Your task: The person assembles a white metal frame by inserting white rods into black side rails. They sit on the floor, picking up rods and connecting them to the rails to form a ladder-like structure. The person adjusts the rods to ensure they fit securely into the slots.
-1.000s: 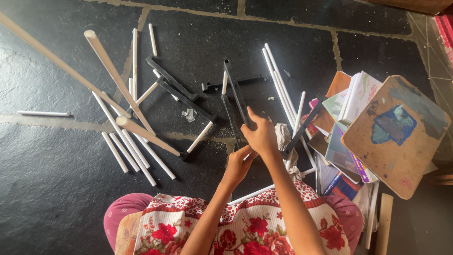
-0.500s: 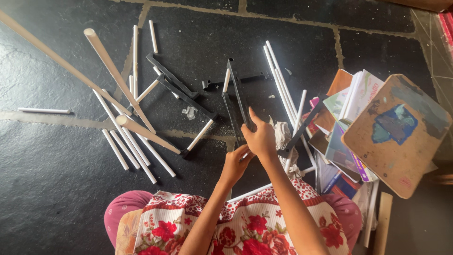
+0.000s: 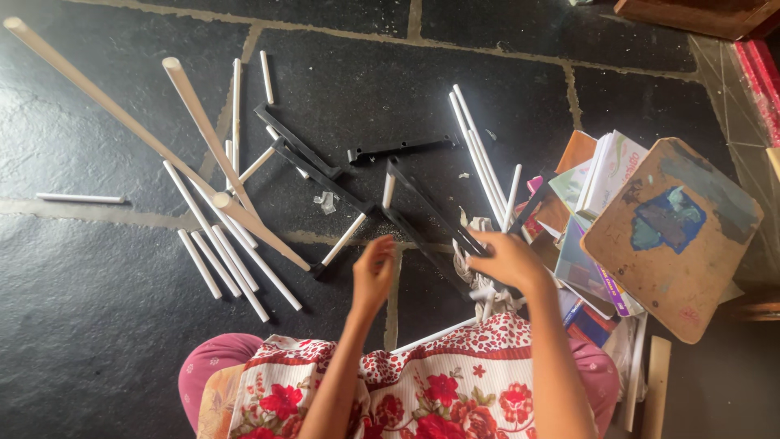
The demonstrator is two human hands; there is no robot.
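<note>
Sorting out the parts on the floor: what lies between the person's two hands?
In the head view, a black plastic frame piece runs diagonally between the left hand and the right hand, over the dark stone floor; its lower end reaches the right hand.

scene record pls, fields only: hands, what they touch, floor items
left hand: open, above the floor, holding nothing visible
right hand: on the black plastic bars; grip unclear
white rods: scattered on the dark stone floor
wooden sticks: long, crossing at left
books: stacked at right, under a worn board
</note>
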